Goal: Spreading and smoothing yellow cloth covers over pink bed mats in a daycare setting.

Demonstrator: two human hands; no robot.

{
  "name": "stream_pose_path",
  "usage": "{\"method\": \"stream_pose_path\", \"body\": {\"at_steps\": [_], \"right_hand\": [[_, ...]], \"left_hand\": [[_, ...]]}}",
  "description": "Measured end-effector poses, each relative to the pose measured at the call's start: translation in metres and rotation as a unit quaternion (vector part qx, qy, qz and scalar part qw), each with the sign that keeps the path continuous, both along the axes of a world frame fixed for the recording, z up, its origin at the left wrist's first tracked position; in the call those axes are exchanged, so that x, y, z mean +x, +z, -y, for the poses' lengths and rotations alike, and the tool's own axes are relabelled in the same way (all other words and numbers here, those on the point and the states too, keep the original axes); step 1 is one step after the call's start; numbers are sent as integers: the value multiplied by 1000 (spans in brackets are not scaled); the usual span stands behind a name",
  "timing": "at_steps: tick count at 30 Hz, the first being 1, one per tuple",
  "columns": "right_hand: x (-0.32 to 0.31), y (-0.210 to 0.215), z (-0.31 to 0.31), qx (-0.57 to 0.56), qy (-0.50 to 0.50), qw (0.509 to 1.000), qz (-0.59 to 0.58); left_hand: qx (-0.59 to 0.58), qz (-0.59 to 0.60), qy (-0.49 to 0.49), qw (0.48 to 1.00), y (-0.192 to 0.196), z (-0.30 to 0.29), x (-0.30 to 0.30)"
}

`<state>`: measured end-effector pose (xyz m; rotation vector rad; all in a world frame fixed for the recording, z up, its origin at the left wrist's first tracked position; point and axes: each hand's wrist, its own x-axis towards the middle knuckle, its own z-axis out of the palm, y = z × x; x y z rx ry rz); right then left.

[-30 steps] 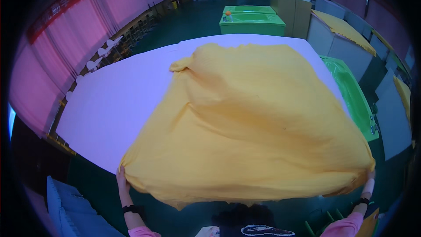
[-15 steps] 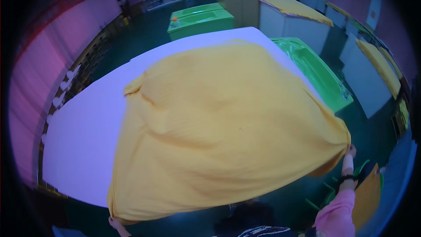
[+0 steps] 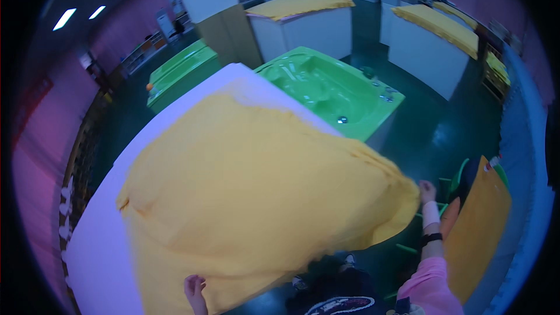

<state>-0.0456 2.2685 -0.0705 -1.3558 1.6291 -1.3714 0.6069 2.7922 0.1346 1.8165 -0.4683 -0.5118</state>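
Observation:
A yellow fitted sheet [image 3: 268,181] lies loosely over a white bed-like surface [image 3: 105,227], wrinkled and with a gathered edge at its left. Above the sheet's near left part is my left hand [image 3: 195,287], its fingers loosely bent and apart, with no cloth visible in them. My right hand [image 3: 427,191] is at the right end of the sheet, just beside its drooping edge. Its fingers are slightly curled and the cloth there is not drawn to a point; whether a fingertip touches it is hard to see.
A green tub [image 3: 332,87] with metal fittings adjoins the far right side. Beyond stand another green tub [image 3: 184,73], a pillar [image 3: 230,35] and white units with yellow covers [image 3: 434,26]. An orange-brown board [image 3: 481,227] and green chair frames [image 3: 446,189] are near my right arm.
My view has swung to the right. Both hands gripped the sheet's near corners before; now the cloth hangs looser at the right and my left hand is off its corner.

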Motion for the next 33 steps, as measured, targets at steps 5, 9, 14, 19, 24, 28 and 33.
{"method": "stream_pose_path", "body": {"at_steps": [5, 9, 14, 19, 24, 28, 33], "right_hand": [[6, -27, -100, 231, 84, 951, 187], [-34, -44, -164, 326, -2, 914, 242], [-71, -38, -147, 326, -85, 896, 289], [-118, -32, -51, 277, -19, 934, 225], [-130, -22, 68, 266, 37, 948, 170], [-174, 0, 162, 297, 110, 940, 124], [-251, -14, 271, 284, 94, 952, 69]], "left_hand": [[94, 205, -109, 968, -36, 120, -55], [283, 437, 12, 854, -89, 170, -82], [175, 354, -99, 913, -125, 133, -2], [323, 69, -10, 944, -83, 195, -41], [294, 55, 47, 953, -30, 328, -107], [355, 59, 41, 932, -10, 439, -153], [477, 73, 54, 874, -61, 504, -192]]}}
